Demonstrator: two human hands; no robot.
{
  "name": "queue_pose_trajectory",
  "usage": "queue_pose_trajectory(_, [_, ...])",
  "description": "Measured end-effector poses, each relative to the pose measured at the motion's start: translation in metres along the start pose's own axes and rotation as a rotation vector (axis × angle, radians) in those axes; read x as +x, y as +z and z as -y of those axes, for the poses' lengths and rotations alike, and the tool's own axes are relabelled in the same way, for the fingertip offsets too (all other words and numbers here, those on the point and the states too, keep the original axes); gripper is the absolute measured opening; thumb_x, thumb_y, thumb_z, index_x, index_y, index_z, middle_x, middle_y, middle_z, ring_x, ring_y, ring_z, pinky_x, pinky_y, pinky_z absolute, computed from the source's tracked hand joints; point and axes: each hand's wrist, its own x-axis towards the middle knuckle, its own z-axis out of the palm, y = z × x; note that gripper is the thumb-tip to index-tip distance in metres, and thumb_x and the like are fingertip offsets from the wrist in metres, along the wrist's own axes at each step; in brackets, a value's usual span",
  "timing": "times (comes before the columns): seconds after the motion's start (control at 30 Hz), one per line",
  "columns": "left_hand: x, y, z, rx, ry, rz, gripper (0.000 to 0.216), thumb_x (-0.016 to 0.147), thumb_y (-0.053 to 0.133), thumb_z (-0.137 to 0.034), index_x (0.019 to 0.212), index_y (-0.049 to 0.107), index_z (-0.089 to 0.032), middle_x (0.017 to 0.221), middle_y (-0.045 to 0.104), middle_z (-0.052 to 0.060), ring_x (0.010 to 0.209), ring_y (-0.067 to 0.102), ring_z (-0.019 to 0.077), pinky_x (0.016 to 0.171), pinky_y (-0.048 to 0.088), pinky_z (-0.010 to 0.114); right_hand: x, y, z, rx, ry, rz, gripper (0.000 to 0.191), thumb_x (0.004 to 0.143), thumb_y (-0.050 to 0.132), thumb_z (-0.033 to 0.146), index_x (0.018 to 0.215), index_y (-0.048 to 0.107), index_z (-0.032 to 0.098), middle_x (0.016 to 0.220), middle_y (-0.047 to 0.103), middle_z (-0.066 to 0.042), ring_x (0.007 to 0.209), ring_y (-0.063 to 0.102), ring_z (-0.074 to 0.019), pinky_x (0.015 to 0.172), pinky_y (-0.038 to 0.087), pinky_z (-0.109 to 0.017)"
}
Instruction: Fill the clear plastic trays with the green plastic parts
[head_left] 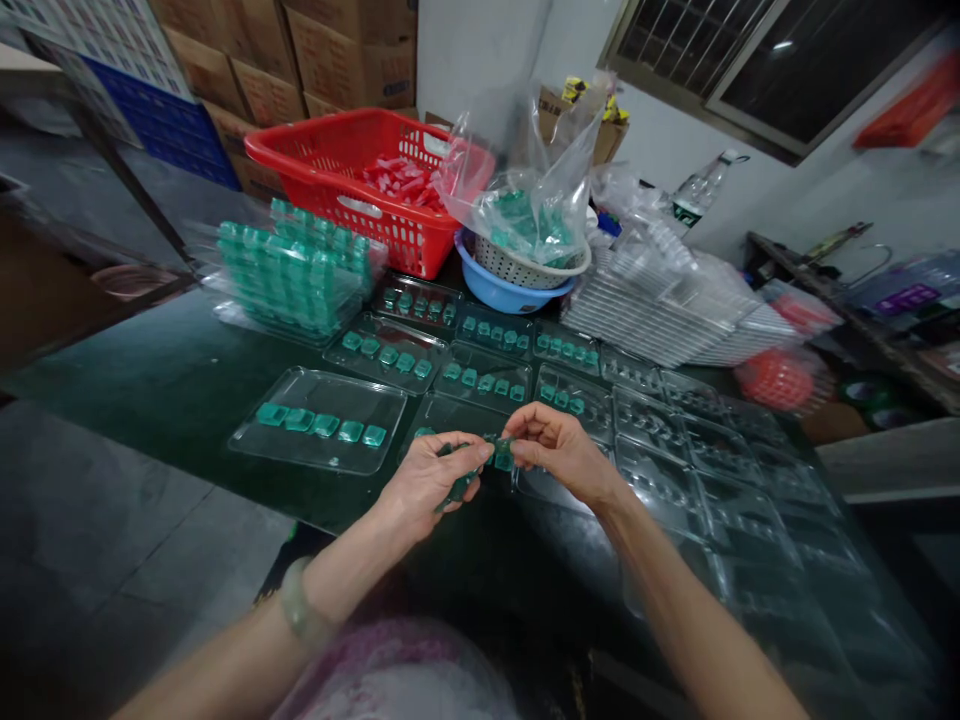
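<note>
My left hand [431, 475] is closed around several small green translucent plastic pieces [459, 488], partly hidden by the fingers. With thumb and fingertips, my right hand [562, 452] pinches one green plastic piece [502, 457] close to the left fingertips. Both hands are over clear plastic trays near the table's front edge. Behind the left hand lies a clear tray [442, 408], partly covered by it. To the left, another clear tray [259, 447] has a row of green pieces [325, 425]. A tray behind my right hand carries a few green pieces [576, 406].
Clear trays [731, 510] cover the right side of the dark green table [187, 360]. A stack of filled trays [281, 270] stands back left. Behind are a red basket [337, 190], a blue basin [510, 292] with a bag of green pieces, and stacked clear trays [637, 300].
</note>
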Motion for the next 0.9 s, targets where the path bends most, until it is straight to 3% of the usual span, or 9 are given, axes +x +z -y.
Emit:
queue_pose_trajectory(0.17, [-0.003, -0.002, 0.002, 0.176, 0.098, -0.011, 0.032, 0.06, 0.064, -0.041, 0.076, 0.06, -0.013, 0.042, 0.048, -0.001, 0.036, 0.039, 0.0072, 0.035, 0.02, 0.018, -0.004, -0.002, 0.002, 0.03, 0.048, 0.066, 0.016, 0.07, 0.058, 0.024, 0.083, 0.055, 0.015, 0.069, 0.054, 0.001, 0.059, 0.05, -0.0081, 0.057, 0.042, -0.022])
queue_pose_trajectory(0.33, [-0.005, 0.002, 0.0, 0.222, 0.183, 0.076, 0.024, 0.066, 0.06, -0.037, 0.07, 0.061, -0.013, 0.041, 0.048, -0.001, 0.036, 0.038, 0.0064, 0.037, 0.021, 0.019, -0.004, -0.003, 0.002, 0.018, 0.07, 0.148, 0.018, 0.072, 0.056, 0.025, 0.086, 0.057, 0.014, 0.065, 0.054, 0.001, 0.055, 0.049, -0.0073, 0.054, 0.042, -0.021])
queue_pose_trajectory(0.53, [0.0, 0.002, 0.005, 0.276, 0.164, 0.068, 0.021, 0.068, 0.057, -0.035, 0.07, 0.061, -0.014, 0.045, 0.051, 0.0, 0.04, 0.041, 0.0075, 0.04, 0.027, 0.019, -0.004, 0.013, -0.014, -0.023, 0.099, -0.045, 0.021, 0.073, 0.053, 0.033, 0.084, 0.058, 0.016, 0.061, 0.053, 0.002, 0.048, 0.048, -0.0059, 0.042, 0.039, -0.016])
queue_pose_trajectory(0.7, [0.002, 0.004, 0.006, 0.346, 0.224, 0.063, 0.017, 0.067, 0.059, -0.03, 0.066, 0.063, -0.014, 0.047, 0.053, 0.0, 0.043, 0.043, 0.0081, 0.044, 0.031, 0.019, -0.008, 0.026, -0.021, 0.041, 0.098, -0.093, 0.032, 0.07, 0.054, 0.044, 0.081, 0.062, 0.015, 0.056, 0.052, 0.002, 0.046, 0.047, -0.0061, 0.04, 0.04, -0.017])
queue_pose_trajectory(0.9, [0.001, 0.01, 0.009, 0.329, 0.227, 0.121, 0.018, 0.068, 0.057, -0.031, 0.063, 0.061, -0.014, 0.05, 0.054, 0.001, 0.043, 0.043, 0.0085, 0.045, 0.032, 0.02, -0.019, 0.018, -0.02, 0.106, 0.094, -0.083, 0.029, 0.073, 0.052, 0.038, 0.085, 0.063, 0.014, 0.052, 0.051, 0.003, 0.043, 0.047, -0.0061, 0.041, 0.042, -0.019])
